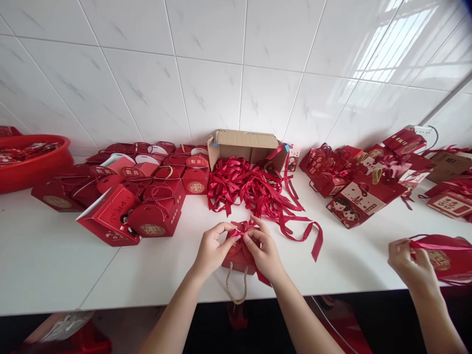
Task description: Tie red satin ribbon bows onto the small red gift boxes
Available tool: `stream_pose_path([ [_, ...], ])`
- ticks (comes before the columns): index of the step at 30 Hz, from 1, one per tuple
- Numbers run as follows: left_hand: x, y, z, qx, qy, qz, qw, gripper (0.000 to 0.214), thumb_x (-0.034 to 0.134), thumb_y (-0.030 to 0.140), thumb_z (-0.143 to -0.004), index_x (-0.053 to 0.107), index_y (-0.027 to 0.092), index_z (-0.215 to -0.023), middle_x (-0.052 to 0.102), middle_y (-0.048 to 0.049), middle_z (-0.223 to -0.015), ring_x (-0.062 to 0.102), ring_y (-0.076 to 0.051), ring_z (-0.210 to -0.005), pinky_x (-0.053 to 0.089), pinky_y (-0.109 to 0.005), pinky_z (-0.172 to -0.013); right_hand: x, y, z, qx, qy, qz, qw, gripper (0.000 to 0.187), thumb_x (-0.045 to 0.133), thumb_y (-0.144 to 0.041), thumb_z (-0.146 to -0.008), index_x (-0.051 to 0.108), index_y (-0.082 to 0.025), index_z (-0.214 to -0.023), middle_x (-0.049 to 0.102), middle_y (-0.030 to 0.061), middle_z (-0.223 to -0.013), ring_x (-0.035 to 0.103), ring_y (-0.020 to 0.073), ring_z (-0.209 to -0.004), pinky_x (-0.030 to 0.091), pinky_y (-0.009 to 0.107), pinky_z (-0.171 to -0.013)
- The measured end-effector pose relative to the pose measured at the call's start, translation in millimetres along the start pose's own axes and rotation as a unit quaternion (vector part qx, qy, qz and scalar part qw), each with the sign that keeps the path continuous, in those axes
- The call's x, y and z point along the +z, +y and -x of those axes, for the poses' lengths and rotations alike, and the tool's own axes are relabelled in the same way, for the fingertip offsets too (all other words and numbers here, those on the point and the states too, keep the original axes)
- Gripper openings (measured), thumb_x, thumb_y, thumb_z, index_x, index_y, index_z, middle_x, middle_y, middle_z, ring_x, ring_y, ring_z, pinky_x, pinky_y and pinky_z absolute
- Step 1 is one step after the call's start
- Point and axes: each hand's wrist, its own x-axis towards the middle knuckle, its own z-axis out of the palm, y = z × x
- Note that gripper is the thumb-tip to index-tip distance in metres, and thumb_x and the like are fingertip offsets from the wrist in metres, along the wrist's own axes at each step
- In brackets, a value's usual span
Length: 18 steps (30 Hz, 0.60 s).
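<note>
A small red gift box (233, 265) with a twisted rope handle (237, 298) stands near the table's front edge, right before me. On its top is a red ribbon (241, 231) that both hands pinch at the middle. My left hand (215, 244) has thumb and index finger closed on the ribbon from the left. From the right, my right hand (262, 246) pinches it between thumb and fingers. The handle hangs over the edge. Just behind, a pile of loose red ribbons (243, 187) spills from an open cardboard box (245, 140).
Several red gift boxes (153, 216) crowd the left, beside a red basin (55, 169). More decorated boxes (356, 204) stand at the right. Another person's hand (413, 260) holds a ribbon at a red box (448, 255) on the far right. A tiled wall (206, 93) backs the white table (47, 275).
</note>
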Motion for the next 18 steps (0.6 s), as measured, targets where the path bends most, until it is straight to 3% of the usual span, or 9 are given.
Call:
stream_pose_path([
  [5,2.6,-0.9,-3.8,0.01,-0.002,-0.005,1.0,0.007,0.062,0.025,-0.085,0.064,0.018,-0.085,0.07,-0.0042,-0.087,0.067,-0.019,-0.088,0.053,-0.032,-0.085,-2.6,-2.8,1.2,0.015,-0.035,0.005,0.999,0.03,0.055,-0.041,-0.09,0.067,-0.02,-0.072,0.048,0.0132,-0.142,0.03,0.0309,-0.142,0.036,0.049,-0.108],
  [8,4.5,-3.3,-6.7,0.017,0.019,-0.004,1.0,0.012,0.063,0.025,-0.084,0.06,0.019,-0.094,0.068,-0.0042,-0.09,0.067,-0.019,-0.09,0.055,-0.032,-0.085,-1.3,-4.9,2.2,-0.006,-0.024,0.039,0.999,0.027,0.056,-0.037,-0.09,0.069,-0.021,-0.073,0.045,0.011,-0.146,0.028,0.0318,-0.143,0.03,0.052,-0.11],
  [10,3.4,-3.3,-6.2,0.027,0.035,-0.009,0.999,0.015,0.06,0.027,-0.086,0.058,0.02,-0.099,0.066,-0.005,-0.095,0.065,-0.019,-0.096,0.055,-0.034,-0.087,0.9,-5.4,3.0,-0.009,-0.004,0.043,0.999,0.026,0.057,-0.035,-0.09,0.071,-0.021,-0.073,0.046,0.0109,-0.145,0.031,0.0331,-0.141,0.03,0.054,-0.109],
  [14,-3.5,1.2,0.4,0.053,0.026,-0.055,0.997,0.008,0.064,0.029,-0.083,0.068,0.022,-0.084,0.067,-0.0056,-0.093,0.062,-0.023,-0.099,0.051,-0.039,-0.092,4.7,-4.3,5.4,0.012,0.028,0.027,0.999,0.023,0.058,-0.035,-0.089,0.074,-0.022,-0.078,0.051,0.0122,-0.142,0.042,0.0341,-0.134,0.035,0.055,-0.106],
  [18,-6.7,2.9,3.2,0.065,0.005,-0.085,0.994,0.006,0.068,0.027,-0.081,0.073,0.024,-0.08,0.07,-0.0058,-0.088,0.061,-0.025,-0.097,0.051,-0.04,-0.09,-2.2,-5.2,10.5,0.012,0.001,0.048,0.999,0.024,0.058,-0.039,-0.089,0.077,-0.025,-0.084,0.058,0.0111,-0.135,0.046,0.0337,-0.131,0.039,0.053,-0.103],
])
